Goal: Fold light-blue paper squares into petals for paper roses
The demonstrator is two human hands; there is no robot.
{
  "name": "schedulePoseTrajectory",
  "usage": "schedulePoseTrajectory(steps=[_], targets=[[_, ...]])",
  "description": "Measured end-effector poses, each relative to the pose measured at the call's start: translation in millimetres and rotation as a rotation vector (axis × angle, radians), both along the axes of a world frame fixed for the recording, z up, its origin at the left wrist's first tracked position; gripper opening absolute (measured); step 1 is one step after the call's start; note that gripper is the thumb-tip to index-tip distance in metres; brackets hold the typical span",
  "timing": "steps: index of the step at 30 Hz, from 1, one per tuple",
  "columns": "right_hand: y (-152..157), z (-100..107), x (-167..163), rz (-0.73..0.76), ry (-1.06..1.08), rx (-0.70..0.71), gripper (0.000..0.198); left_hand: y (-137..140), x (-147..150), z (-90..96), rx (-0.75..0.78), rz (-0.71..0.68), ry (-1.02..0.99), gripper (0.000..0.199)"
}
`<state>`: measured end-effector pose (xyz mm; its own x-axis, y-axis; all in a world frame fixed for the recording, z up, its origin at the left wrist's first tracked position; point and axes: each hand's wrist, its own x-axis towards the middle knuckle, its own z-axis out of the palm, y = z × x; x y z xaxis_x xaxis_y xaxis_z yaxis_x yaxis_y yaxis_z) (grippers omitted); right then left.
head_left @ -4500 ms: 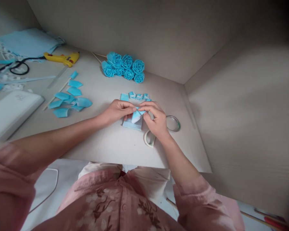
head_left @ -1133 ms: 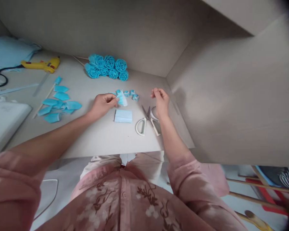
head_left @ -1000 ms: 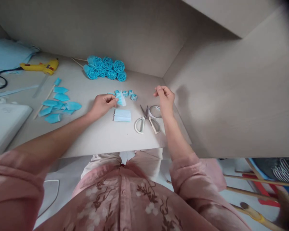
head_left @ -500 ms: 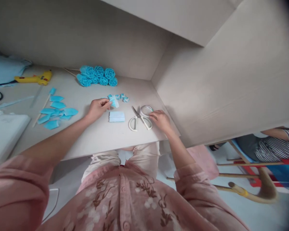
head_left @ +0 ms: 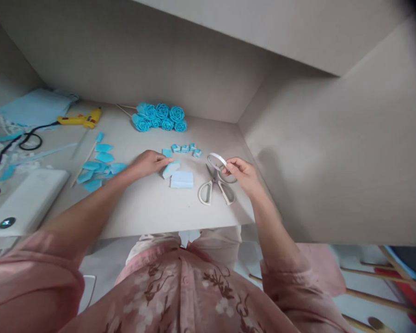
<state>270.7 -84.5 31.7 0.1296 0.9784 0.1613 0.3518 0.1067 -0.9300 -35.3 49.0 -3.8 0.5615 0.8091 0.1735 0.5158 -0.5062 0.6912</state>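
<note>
My left hand point(head_left: 154, 163) has its fingertips pinched on a thin pale-blue and white piece of material point(head_left: 171, 169). Just beyond these fingers lies a small blue square point(head_left: 167, 152). A folded pale-blue rectangle point(head_left: 182, 179) rests nearer the table's front. My right hand point(head_left: 242, 172) grips a narrow white ring, like a roll of tape point(head_left: 215, 160), tilted up off the table. Another curved edge shows under those fingers; whether it is a second ring I cannot tell. Below sit cream-handled scissors point(head_left: 216, 190), blades slightly apart.
Several small folded blue pieces point(head_left: 185, 148) lie mid-table. Blue rolled flowers on sticks point(head_left: 161, 116) are stacked at the back. Leftward are blue petal shapes point(head_left: 104, 157), a stick, a yellow glue gun point(head_left: 79, 120) with black cord, and a white power bank point(head_left: 27, 199). A panel point(head_left: 333, 152) walls the right.
My right hand has lifted the white ring from the table beside the scissors. My left hand has drawn its piece closer to the folded rectangle. The view has shifted left.
</note>
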Motion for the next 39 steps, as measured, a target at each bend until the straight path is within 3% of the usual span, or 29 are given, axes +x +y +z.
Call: schedulePoseTrajectory(steps=[3, 4, 7, 11, 15, 18, 22, 27, 32, 39], targets=[[11.6, 2.1, -25.8, 0.119, 0.004, -0.024, 0.028, -7.3, 0.1, 15.1, 0.280, 0.122, -0.152, 0.044], [15.4, 2.5, -32.2, 0.168, -0.019, -0.026, 0.027, -12.5, 2.3, 20.8, 0.304, 0.120, -0.236, 0.041], [26.3, 5.2, -46.2, 0.292, -0.114, -0.015, 0.024, -30.4, 12.8, 33.3, 0.125, -0.038, -0.400, 0.038], [38.3, 11.0, -58.3, 0.325, -0.233, 0.025, 0.022, -42.7, 22.2, 31.3, -0.104, -0.228, -0.411, 0.030], [39.8, 12.5, -60.5, 0.213, -0.294, 0.146, 0.020, -43.6, 21.5, 23.5, -0.362, -0.204, -0.405, 0.028], [23.4, 8.9, -49.6, 0.050, -0.403, 0.195, 0.024, -43.8, 20.5, 22.6, -0.465, -0.133, -0.490, 0.024], [-21.7, -5.9, -28.7, -0.145, -0.728, 0.075, 0.028, -43.1, 21.0, 21.5, -0.451, -0.070, -0.561, 0.022], [-66.6, -35.4, -31.7, -0.168, -0.994, -0.058, 0.041, -41.2, 23.4, 15.9, -0.468, -0.039, -0.648, 0.025], [-66.0, -49.3, -55.7, -0.199, -1.040, -0.023, 0.055, -37.6, 26.0, 15.1, -0.502, -0.055, -0.754, 0.027], [-50.5, -40.3, -56.4, -0.237, -1.074, -0.104, 0.052, -33.0, 28.3, 33.5, -0.614, -0.095, -0.813, 0.039]])
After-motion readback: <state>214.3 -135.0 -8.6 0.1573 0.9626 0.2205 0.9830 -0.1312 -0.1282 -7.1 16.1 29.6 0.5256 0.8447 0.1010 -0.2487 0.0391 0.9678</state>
